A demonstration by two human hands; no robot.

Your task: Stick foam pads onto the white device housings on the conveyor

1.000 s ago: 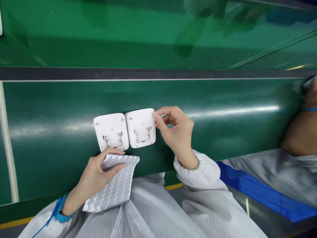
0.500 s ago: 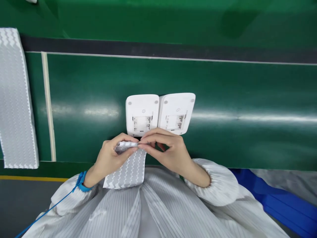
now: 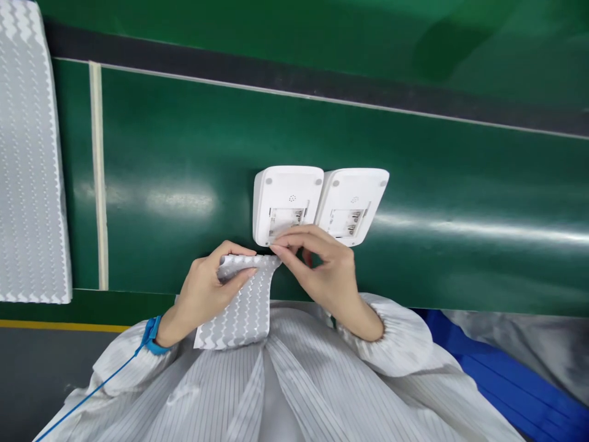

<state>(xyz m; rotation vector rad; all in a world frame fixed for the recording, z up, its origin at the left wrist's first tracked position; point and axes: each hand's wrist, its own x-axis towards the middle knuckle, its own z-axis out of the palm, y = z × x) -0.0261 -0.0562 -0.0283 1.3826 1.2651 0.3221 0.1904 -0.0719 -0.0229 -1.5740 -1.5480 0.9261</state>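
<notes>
Sheet (image 3: 243, 316): grey with rows of white wavy marks, held in front of the body at the near edge of the surface (image 3: 184, 147), just below the left device (image 3: 292, 178); its upper edge bends over.
Left hand (image 3: 205, 294): gripping the sheet near its top, thumb on the near face, other fingers along the upper edge.
Right hand (image 3: 329, 270): thumb and forefinger tips brought close together by the sheet's upper right corner and the left device's lower edge; whether they hold anything small cannot be told.
Left device: white, rounded corners, underside up, an open bay (image 3: 283, 220) in it; the hand covers part of its lower edge.
Right device (image 3: 361, 184): same kind, lying close beside the left one, underside up, its bay also open with metal contacts showing.
Wristband (image 3: 154, 337): blue, on the left wrist, with a blue cord (image 3: 87, 396) running down the sleeve.
Coat (image 3: 216, 393): white, finely striped, cuffs gathered.
Tape (image 3: 98, 178): pale strip across the green surface, left of the devices.
Stack (image 3: 32, 172): similar patterned sheets, far left.
Bin (image 3: 519, 393): blue, lower right, below the surface.
</notes>
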